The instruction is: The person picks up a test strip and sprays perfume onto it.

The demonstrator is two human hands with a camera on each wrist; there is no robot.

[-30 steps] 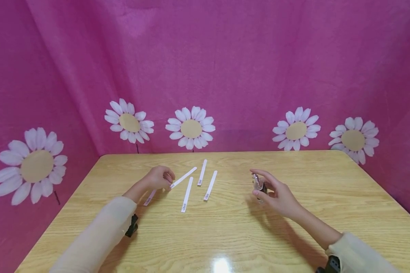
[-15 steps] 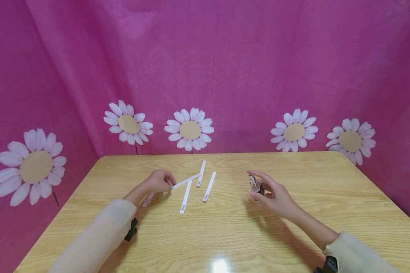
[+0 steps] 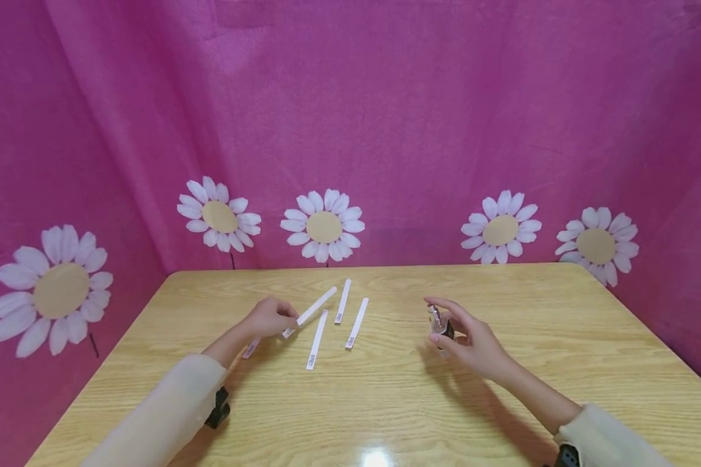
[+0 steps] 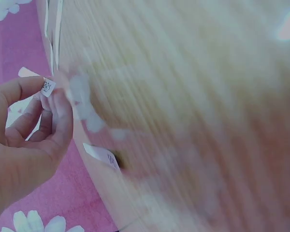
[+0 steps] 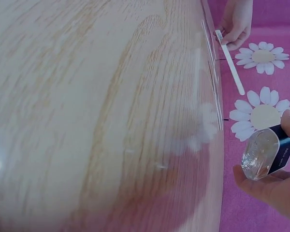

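Between thumb and fingers my left hand (image 3: 270, 317) pinches a white paper strip (image 3: 318, 305) by its labelled end. That strip slants up to the right, raised off the table in the right wrist view. My right hand (image 3: 474, 342) grips a small clear glass perfume bottle (image 5: 262, 155) with a dark label panel, above the table. Its index fingertip lies at the metallic spray top (image 3: 435, 314). Several similar strips lie flat between the hands, among them a near one (image 3: 317, 340) and a right one (image 3: 357, 323). Another strip (image 4: 102, 155) is partly hidden by the left hand.
The wooden table (image 3: 374, 395) has a glossy surface with a light reflection at the front. Behind and beside it hangs a magenta curtain (image 3: 385, 130) printed with white daisies. Each forearm wears a dark wrist camera (image 3: 218, 408) at the sleeve.
The left hand's strip first swung down to the right across the others, then tilted back up, and more of its labelled end now shows. The right hand keeps the bottle almost in place.
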